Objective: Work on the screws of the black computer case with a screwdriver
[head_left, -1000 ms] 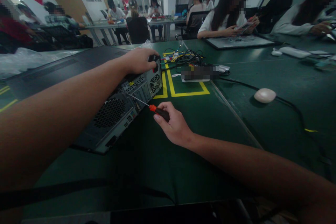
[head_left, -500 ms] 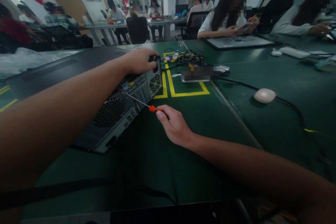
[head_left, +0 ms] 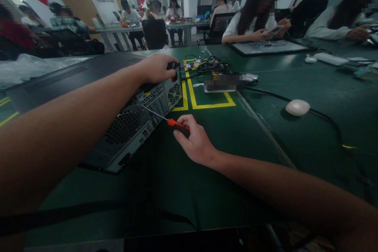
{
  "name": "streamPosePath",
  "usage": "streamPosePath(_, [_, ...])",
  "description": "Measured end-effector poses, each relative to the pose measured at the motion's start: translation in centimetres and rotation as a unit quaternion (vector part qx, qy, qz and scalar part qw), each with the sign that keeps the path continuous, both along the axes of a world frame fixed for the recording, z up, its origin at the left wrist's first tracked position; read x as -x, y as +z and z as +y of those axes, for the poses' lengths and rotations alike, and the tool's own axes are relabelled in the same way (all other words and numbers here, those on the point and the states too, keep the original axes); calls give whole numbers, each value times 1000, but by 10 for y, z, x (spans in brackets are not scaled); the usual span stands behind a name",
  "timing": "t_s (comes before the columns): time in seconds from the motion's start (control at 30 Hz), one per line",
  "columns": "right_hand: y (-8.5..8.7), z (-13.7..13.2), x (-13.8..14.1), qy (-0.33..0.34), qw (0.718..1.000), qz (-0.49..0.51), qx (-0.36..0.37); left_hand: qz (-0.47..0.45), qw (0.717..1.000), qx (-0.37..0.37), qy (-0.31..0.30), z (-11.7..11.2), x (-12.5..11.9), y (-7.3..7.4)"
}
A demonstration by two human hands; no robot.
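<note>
A black desktop computer case [head_left: 125, 126] lies on its side on the green table, its grey rear panel with vents, slots and ports turned towards me. My left hand [head_left: 156, 69] grips the case's upper rear corner, its fingers curled over the edge. In my right hand [head_left: 197, 141] is a screwdriver [head_left: 180, 126] with a red and black handle, held between thumb and fingers. Its thin metal shaft reaches up and left to the rear panel, near the side-panel edge. The tip is too small to make out, and my left forearm covers part of the case.
Behind the case lie a tangle of cables [head_left: 214, 63] and a small device [head_left: 226, 83], near yellow tape squares [head_left: 212, 106]. A pale mouse-like object [head_left: 297, 107] sits to the right beside a black cable. Clear plastic wrap [head_left: 32, 69] lies left. Several people work at tables beyond.
My right thumb and fingers have shifted on the screwdriver, the fingers loosening so that more of the handle shows. My left hand and the computer case stay where they were.
</note>
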State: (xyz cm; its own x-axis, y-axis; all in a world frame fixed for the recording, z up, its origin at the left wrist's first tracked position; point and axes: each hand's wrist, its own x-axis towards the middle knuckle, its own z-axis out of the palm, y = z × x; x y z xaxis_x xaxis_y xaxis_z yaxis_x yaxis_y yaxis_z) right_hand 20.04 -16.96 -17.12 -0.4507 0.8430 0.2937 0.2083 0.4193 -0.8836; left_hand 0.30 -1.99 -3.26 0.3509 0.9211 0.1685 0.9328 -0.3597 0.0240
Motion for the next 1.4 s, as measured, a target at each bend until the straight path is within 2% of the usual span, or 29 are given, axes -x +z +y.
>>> streamPosePath(0.73, [-3,0,0,2,1000,23,-21,11,1000,0,4,0,0,0])
streamPosePath(0.93, [-5,5,1,7,998,14,-55,13,1000,-4,5,-1,0,1])
streamPosePath(1.23, [-1,0,0,21,1000,-1,2,-7,1000,1,4,0,1,0])
streamPosePath(1.4, [-2,1,1,-4,1000,11,-12,-7,1000,1,7,-1,0,0])
